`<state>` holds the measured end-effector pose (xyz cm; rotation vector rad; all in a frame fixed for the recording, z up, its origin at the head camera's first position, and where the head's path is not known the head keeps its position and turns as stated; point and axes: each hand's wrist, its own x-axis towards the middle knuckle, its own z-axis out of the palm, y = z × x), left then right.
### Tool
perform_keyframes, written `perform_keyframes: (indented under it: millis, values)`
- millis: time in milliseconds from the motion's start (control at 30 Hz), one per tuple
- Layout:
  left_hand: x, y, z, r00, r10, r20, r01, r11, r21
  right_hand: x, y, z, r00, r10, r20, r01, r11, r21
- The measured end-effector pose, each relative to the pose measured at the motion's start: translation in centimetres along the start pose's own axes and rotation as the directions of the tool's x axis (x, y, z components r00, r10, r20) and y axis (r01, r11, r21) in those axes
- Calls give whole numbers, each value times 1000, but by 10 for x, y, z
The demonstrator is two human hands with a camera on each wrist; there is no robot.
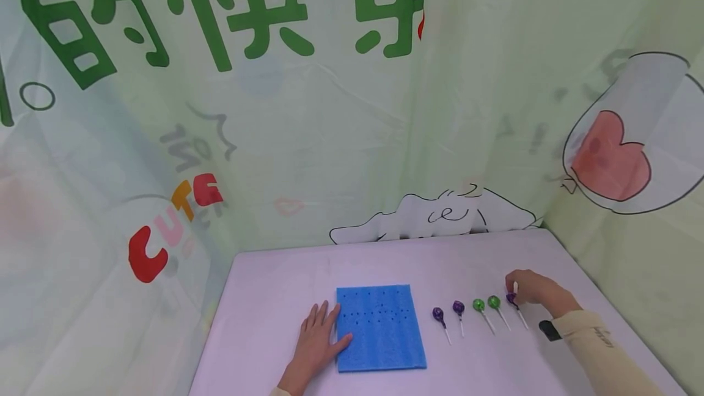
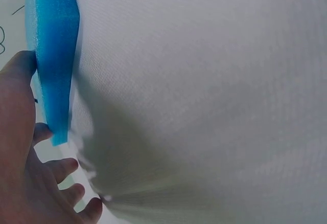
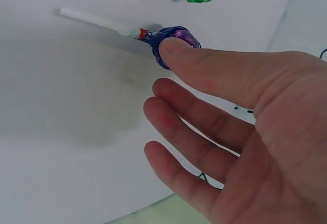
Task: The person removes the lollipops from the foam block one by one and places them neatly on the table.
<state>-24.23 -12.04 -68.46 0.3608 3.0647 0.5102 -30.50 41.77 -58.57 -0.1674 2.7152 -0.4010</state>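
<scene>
A blue foam slab dotted with small dark holes lies on the table. My left hand rests along its left side, fingers spread and thumb over the edge; the left wrist view shows the thumb against the slab's side. To the right, my right hand pinches the purple-wrapped head of the rightmost lollipop. In the right wrist view the thumb covers part of that lollipop's wrapper, the index finger is hidden, and the other fingers are loosely bent. A short white piece shows beside the fingertips.
Left of the right hand lie two green lollipops and two purple lollipops, sticks toward me. The pale tabletop ends at a printed curtain behind and at both sides. A dark device sits at the right wrist.
</scene>
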Motion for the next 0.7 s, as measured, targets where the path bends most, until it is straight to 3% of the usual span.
perform_keyframes:
  millis: [333,700]
  values:
    - [-3,-2,1,1000,10,-12,-10,1000,7,-15,-13,2,1000,5,-6,-4,999,43]
    - [-2,-5,3,1000,10,-19,-10,1000,5,-14,-7,10,999,-13,-34,16,996,92]
